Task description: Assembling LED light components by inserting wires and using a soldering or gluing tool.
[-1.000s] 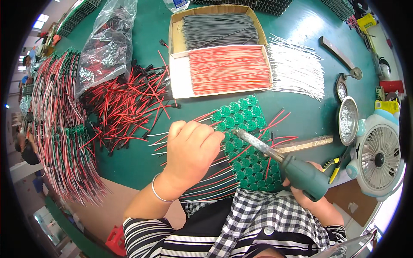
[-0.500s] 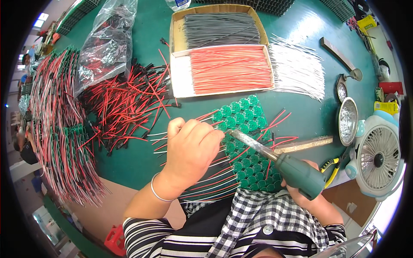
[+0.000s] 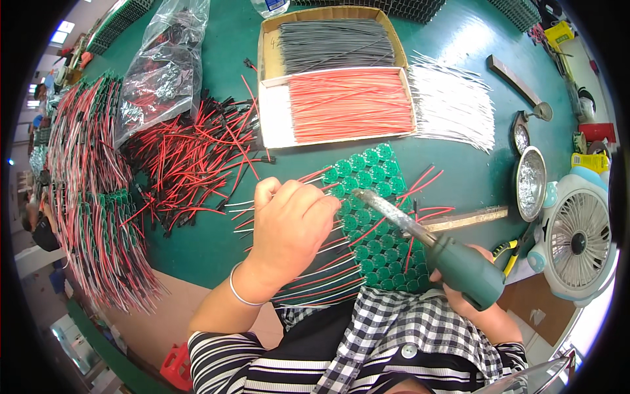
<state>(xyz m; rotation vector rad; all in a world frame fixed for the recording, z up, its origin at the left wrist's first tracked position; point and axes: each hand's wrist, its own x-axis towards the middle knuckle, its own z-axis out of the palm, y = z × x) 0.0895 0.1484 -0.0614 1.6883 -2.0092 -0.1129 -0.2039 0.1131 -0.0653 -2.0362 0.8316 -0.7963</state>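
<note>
My right hand (image 3: 466,282) is closed round the green handle of a soldering iron (image 3: 453,259). Its metal tip points up and left, over a panel of round green circuit boards (image 3: 380,246). At the panel's left edge my left hand (image 3: 295,223) is closed in a pinch, its fingertips beside the iron's tip. What the pinch holds is hidden; a wire seems likely from the wires around it, but I cannot make it out. Red, white and black wires (image 3: 321,279) run left from the boards under my left hand. Several loose red wires (image 3: 426,210) lie across the panel's right side.
Beyond the panel stand a box of red wires (image 3: 351,105) and a box of black wires (image 3: 338,46), with white wires (image 3: 453,102) beside them. Left lie red-and-black leads (image 3: 190,157) and wired boards (image 3: 98,197). Right are a metal dish (image 3: 530,184), pliers (image 3: 508,259) and a fan (image 3: 577,243).
The soldering iron has shifted slightly right, its tip drawing a little away from my left fingertips. My left hand has barely moved.
</note>
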